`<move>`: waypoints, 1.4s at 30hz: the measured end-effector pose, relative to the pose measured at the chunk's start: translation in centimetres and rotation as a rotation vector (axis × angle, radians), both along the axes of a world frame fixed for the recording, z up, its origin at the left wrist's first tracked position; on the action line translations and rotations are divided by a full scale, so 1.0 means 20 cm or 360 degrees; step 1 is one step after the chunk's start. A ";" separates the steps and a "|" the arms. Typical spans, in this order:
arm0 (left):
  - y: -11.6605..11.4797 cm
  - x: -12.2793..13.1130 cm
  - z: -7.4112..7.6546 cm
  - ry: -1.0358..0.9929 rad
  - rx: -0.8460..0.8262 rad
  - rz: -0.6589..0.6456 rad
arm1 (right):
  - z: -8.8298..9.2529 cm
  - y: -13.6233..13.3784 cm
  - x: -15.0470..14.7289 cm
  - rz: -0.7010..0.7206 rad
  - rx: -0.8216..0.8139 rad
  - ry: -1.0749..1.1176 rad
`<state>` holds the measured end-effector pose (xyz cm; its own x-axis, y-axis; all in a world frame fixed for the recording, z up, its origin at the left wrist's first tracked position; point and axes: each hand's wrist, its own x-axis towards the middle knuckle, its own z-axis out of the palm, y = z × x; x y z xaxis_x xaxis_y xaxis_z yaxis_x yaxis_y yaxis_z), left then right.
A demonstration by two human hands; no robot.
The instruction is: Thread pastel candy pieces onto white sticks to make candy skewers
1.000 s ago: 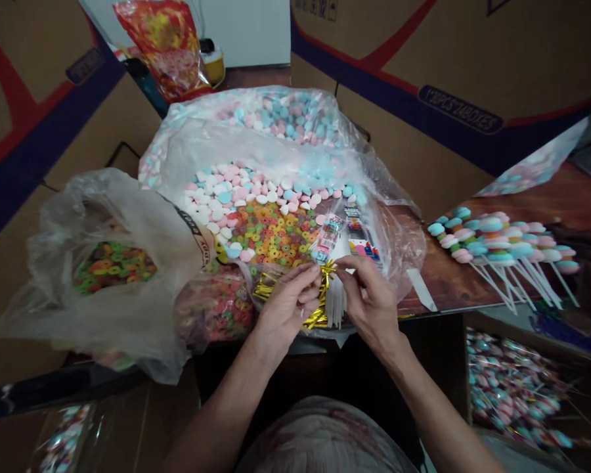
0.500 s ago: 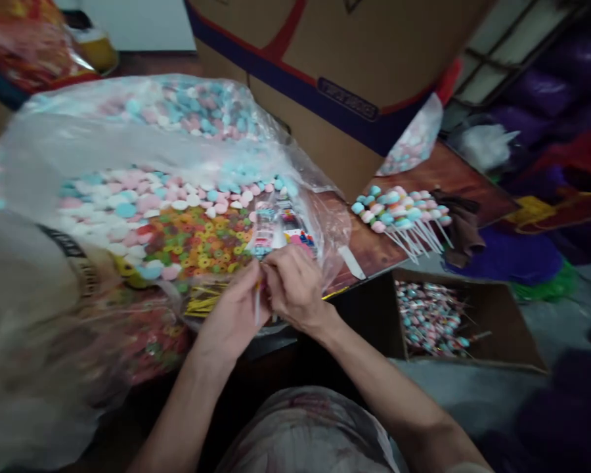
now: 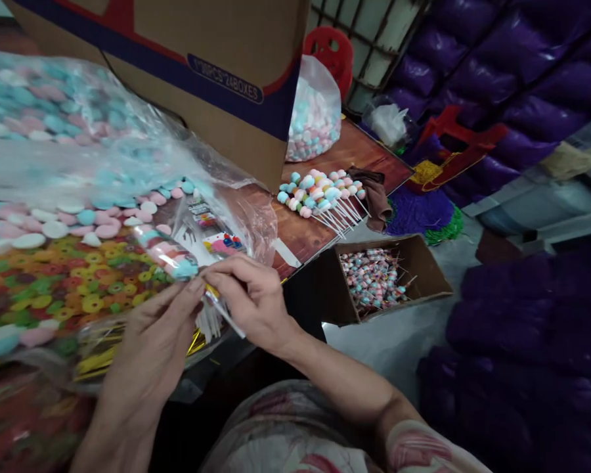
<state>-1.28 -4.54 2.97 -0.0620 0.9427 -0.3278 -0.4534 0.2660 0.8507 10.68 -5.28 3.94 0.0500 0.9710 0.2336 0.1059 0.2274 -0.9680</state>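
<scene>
My left hand [image 3: 153, 335] and my right hand [image 3: 254, 299] meet over the table edge, both pinching a wrapped candy skewer [image 3: 170, 255]. Its pink, white and blue candies sit in clear film, and its white stick [image 3: 225, 317] points down and right between my fingers. A gold twist tie shows at the pinch. Below my hands lie a bundle of white sticks [image 3: 207, 323] and gold twist ties [image 3: 94, 362]. Behind the hands a big clear bag [image 3: 128, 164] holds pastel marshmallow candies and coloured ring candies [image 3: 64, 282].
Unwrapped candy skewers [image 3: 320, 197] lie on the brown table [image 3: 305, 230] to the right. An open cardboard box [image 3: 374, 279] on the floor holds wrapped skewers. A large carton [image 3: 217, 85] stands behind, a bag of pastel candies [image 3: 311, 118] beside it. Purple sacks [image 3: 522, 328] fill the right.
My view has swung to the right, bringing the floor box and purple sacks into sight. Both hands stay together on the skewer, which now shows in its wrap with the stick pointing down-right.
</scene>
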 end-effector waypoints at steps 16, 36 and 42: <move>0.16 -0.07 -0.14 0.1459 0.0639 -0.0160 | -0.39 -0.24 0.52 -0.0899 -0.0549 0.0963; 0.42 -0.05 -0.22 0.1443 0.0431 0.0066 | -0.29 0.16 0.03 -0.0104 -0.0285 -0.0090; 0.23 0.01 -0.17 0.0546 0.0335 0.0233 | -0.27 0.19 -0.12 -0.0187 -0.0578 0.0572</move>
<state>-1.09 -0.04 -0.50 -0.2721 0.9600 -0.0661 -0.1546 0.0242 0.9877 8.38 -1.40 -1.49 0.1788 0.9692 -0.1692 -0.2429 -0.1231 -0.9622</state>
